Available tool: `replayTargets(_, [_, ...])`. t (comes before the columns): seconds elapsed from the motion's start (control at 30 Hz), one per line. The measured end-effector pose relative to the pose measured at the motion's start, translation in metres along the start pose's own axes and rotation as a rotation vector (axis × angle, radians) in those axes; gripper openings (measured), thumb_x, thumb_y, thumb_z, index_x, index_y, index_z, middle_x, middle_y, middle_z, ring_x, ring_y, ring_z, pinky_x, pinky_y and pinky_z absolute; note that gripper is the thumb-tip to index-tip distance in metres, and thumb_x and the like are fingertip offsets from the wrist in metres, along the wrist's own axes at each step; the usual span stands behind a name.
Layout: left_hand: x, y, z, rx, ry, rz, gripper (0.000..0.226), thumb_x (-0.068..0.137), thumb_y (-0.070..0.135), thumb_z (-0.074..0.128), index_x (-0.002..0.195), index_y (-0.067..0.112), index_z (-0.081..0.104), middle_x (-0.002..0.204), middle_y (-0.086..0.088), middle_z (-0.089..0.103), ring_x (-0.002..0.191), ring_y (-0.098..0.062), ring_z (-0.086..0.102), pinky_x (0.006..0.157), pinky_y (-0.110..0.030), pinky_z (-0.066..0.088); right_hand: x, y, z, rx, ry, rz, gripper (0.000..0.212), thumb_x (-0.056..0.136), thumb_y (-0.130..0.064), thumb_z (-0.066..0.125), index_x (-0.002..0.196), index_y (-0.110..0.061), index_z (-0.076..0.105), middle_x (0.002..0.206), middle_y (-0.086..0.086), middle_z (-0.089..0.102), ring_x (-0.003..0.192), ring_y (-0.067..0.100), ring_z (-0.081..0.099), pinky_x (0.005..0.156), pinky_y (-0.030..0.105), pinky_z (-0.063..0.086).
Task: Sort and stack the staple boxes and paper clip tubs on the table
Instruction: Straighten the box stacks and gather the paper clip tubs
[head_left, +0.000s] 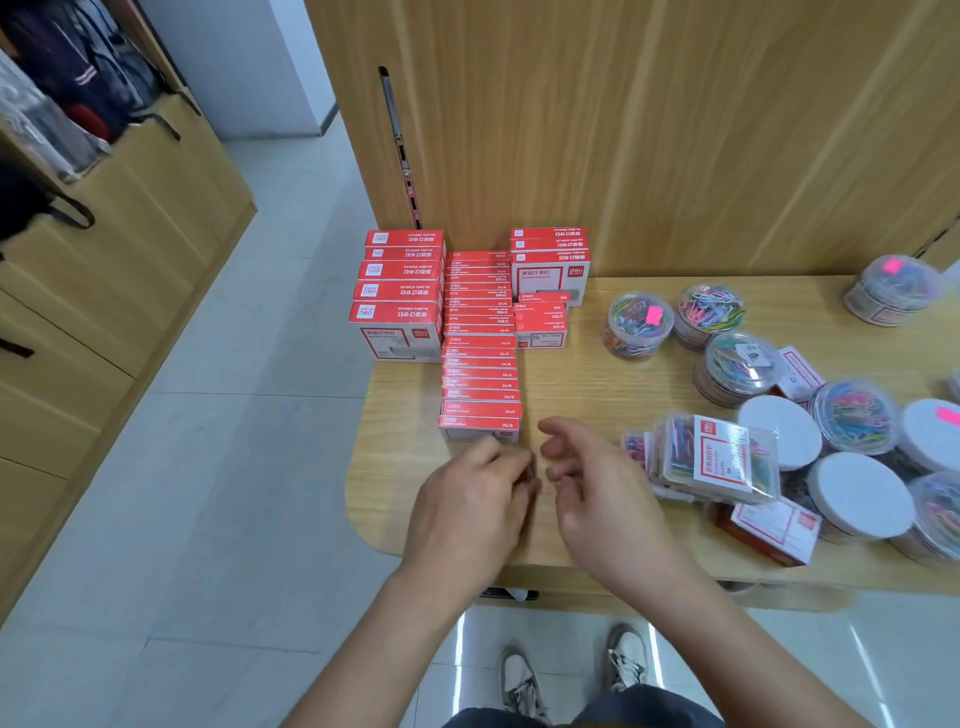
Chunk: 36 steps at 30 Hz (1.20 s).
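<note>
Both my hands hung empty over the near worktop (395, 467): left hand (478, 499) loosely curled just short of the nearest staple box (479, 429), right hand (587, 478) relaxed, fingers part-spread. The red row of boxes ran toward the far panel; the paper clip tubs (860, 494) lay scattered right. I judged it best to take one tub at a time, gripping its wall and stacking matching tubs squarely.

We record the staple boxes (480, 364) as red on top with white lettering, and white and grey on the front faces. The paper clip tubs (638, 325) are clear, with multicoloured clips inside. Some carry pink stickers (654, 314); several show plain white ends (860, 493). The bench (571, 374) is pale wood grain and the floor (234, 467) light grey tile.
</note>
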<state>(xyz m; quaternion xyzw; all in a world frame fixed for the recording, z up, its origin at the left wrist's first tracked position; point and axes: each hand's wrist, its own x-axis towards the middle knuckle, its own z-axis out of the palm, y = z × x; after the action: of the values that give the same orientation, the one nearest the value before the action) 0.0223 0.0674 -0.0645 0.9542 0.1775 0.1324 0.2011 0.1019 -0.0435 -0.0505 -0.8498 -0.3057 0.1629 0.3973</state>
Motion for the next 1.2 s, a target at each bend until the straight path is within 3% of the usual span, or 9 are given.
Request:
replayTargets(0.1, [0.001, 0.002, 0.004, -0.123, 0.079, -0.019, 0.016, 0.081, 0.03, 0.054, 0.088, 0.028, 0.068, 0.08, 0.01, 0.063, 0.069, -0.008, 0.058, 0.061, -0.029, 0.049, 0.001, 0.002, -0.002, 0.065, 0.018, 0.014, 0.041, 0.081, 0.005, 0.051, 0.113, -0.02, 0.059, 0.088, -0.008, 0.064, 0.079, 0.007, 0.062, 0.078, 0.027, 0.052])
replayTargets(0.2, [0.0, 0.007, -0.004, -0.532, 0.126, -0.236, 0.026, 0.079, 0.016, 0.072, 0.09, 0.041, 0.072, 0.079, 0.013, 0.069, 0.07, -0.002, 0.062, 0.069, -0.02, 0.049, 0.003, -0.003, -0.011, 0.427, -0.073, 0.172, 0.023, 0.085, 0.001, 0.061, 0.098, -0.018, 0.065, 0.076, -0.003, 0.07, 0.069, 0.004, 0.064, 0.068, 0.019, 0.05])
replayTargets(0.3, [0.0, 0.011, -0.015, -0.75, 0.147, -0.308, 0.034, 0.077, 0.004, 0.075, 0.087, 0.036, 0.076, 0.083, 0.01, 0.072, 0.076, -0.008, 0.067, 0.072, -0.021, 0.051, 0.005, -0.01, -0.018, 0.78, -0.104, 0.228, 0.012, 0.083, 0.005, 0.064, 0.092, -0.002, 0.069, 0.07, 0.005, 0.07, 0.06, 0.004, 0.064, 0.057, 0.013, 0.047])
replayTargets(0.4, [-0.001, 0.015, -0.024, -0.803, 0.171, -0.292, 0.038, 0.077, 0.0, 0.074, 0.088, 0.036, 0.076, 0.086, 0.011, 0.072, 0.08, -0.009, 0.068, 0.075, -0.021, 0.053, 0.006, -0.017, -0.021, 0.919, -0.096, 0.243, 0.012, 0.081, 0.008, 0.065, 0.092, 0.01, 0.067, 0.067, 0.008, 0.07, 0.056, 0.004, 0.064, 0.054, 0.011, 0.047])
replayTargets(0.53, [-0.004, 0.014, -0.028, -0.707, 0.181, -0.307, 0.04, 0.078, 0.004, 0.074, 0.088, 0.042, 0.074, 0.078, 0.015, 0.071, 0.071, -0.005, 0.067, 0.07, -0.016, 0.052, 0.009, -0.02, -0.017, 0.85, -0.15, 0.247, 0.012, 0.081, 0.001, 0.068, 0.093, 0.003, 0.071, 0.073, 0.011, 0.069, 0.058, 0.005, 0.06, 0.056, 0.013, 0.046])
replayTargets(0.73, [-0.016, 0.006, -0.028, -0.139, 0.19, -0.016, 0.047, 0.073, 0.008, 0.064, 0.115, 0.027, 0.059, 0.084, 0.012, 0.063, 0.075, -0.008, 0.056, 0.066, -0.024, 0.046, 0.008, -0.023, -0.004, 0.632, -0.14, 0.24, 0.018, 0.073, -0.019, 0.079, 0.076, -0.004, 0.07, 0.069, 0.015, 0.07, 0.062, 0.014, 0.06, 0.065, 0.029, 0.049])
replayTargets(0.87, [-0.017, 0.005, -0.029, -0.27, 0.201, -0.07, 0.046, 0.078, 0.007, 0.07, 0.116, 0.032, 0.059, 0.079, 0.018, 0.056, 0.072, -0.002, 0.054, 0.067, -0.024, 0.049, 0.011, -0.023, -0.004, 0.621, -0.139, 0.232, 0.006, 0.076, -0.002, 0.074, 0.073, -0.006, 0.071, 0.076, 0.015, 0.072, 0.069, 0.017, 0.064, 0.076, 0.036, 0.053])
replayTargets(1.07, [-0.016, 0.0, -0.039, -0.909, 0.132, -0.363, 0.029, 0.075, 0.004, 0.075, 0.09, 0.029, 0.074, 0.08, 0.003, 0.073, 0.075, -0.013, 0.068, 0.072, -0.019, 0.052, 0.013, -0.023, -0.014, 0.751, -0.235, 0.205, 0.015, 0.074, -0.002, 0.076, 0.088, -0.005, 0.07, 0.076, 0.013, 0.071, 0.071, 0.016, 0.066, 0.072, 0.024, 0.053])
replayTargets(1.2, [-0.01, -0.012, -0.04, -0.995, 0.04, -0.429, 0.021, 0.075, 0.001, 0.076, 0.081, 0.021, 0.075, 0.078, 0.001, 0.073, 0.072, -0.011, 0.065, 0.068, -0.02, 0.049, 0.016, -0.023, -0.015, 0.682, -0.306, 0.122, 0.021, 0.075, 0.002, 0.074, 0.093, -0.007, 0.069, 0.075, 0.004, 0.07, 0.072, 0.012, 0.065, 0.073, 0.02, 0.052])
